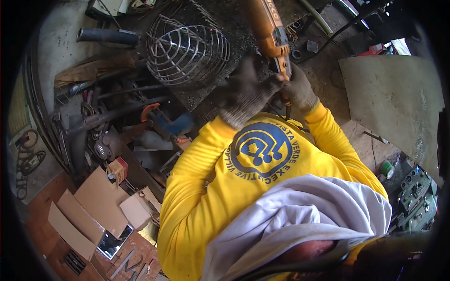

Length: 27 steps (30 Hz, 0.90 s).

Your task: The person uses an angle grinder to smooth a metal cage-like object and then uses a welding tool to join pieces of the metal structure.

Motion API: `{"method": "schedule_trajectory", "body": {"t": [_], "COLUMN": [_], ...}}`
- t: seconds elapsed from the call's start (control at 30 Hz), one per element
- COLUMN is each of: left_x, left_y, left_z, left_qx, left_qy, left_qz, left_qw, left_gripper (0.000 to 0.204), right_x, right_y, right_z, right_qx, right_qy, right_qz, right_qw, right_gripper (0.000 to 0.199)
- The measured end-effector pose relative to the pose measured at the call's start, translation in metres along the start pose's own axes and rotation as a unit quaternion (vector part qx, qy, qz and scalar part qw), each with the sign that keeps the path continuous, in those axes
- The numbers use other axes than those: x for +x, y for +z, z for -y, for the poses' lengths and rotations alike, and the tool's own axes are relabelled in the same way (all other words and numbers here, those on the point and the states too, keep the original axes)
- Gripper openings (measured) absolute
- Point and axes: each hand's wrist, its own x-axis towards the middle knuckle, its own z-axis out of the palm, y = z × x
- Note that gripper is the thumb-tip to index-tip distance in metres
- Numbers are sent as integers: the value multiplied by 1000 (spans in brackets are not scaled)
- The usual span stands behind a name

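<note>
Pale lavender cloth (300, 210), soft and deeply folded, is bunching nearest the camera, well below the fingers. Yellow sweatshirt (211, 185) is filling the space between cloth and fingers: smooth fabric, round dark-blue print on it. I'm seeing both hands wearing brownish knit gloves, coarse texture, ribbed at the wrists. Right hand (300, 89): fingers are wrapping closed around the narrow rear end of an orange power tool (266, 25). Left hand (246, 91) is showing blurred, right beside that same end; I'm not able to tell how far its fingers are opening or whether they're gripping. Power tool is extending up and away from the fingers, hard casing, long and roughly cylindrical, running out of view at the top. Left of the left fingers, a rounded wire cage (187, 56) is sitting, thin shiny metal bars. Right of the right fingers, a broad flat grey sheet (391, 100) is lying, scuffed. Far below-left of the fingers, flat-sided brown cardboard (101, 199) is standing open.
</note>
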Motion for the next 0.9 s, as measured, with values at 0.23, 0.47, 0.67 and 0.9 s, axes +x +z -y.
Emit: {"method": "schedule_trajectory", "body": {"t": [0.23,0.47,0.67,0.9], "left_x": [28,32,26,27], "left_y": [20,30,35,31], "left_z": [-15,25,33,17], "left_qx": [-401,-467,-445,-351], "left_qy": [-35,-139,-80,-48], "left_qz": [-6,14,91,29], "left_qw": [916,873,887,935], "left_gripper": [58,56,58,68], "right_x": [-31,-43,-39,-36], "right_y": [21,22,0,14], "right_z": [-2,-12,17,33], "right_qx": [-345,-370,11,-106], "right_qy": [-228,-124,18,1], "right_qz": [-233,-229,50,-20], "right_qw": [880,892,999,994], "right_gripper": [60,60,63,62]}}
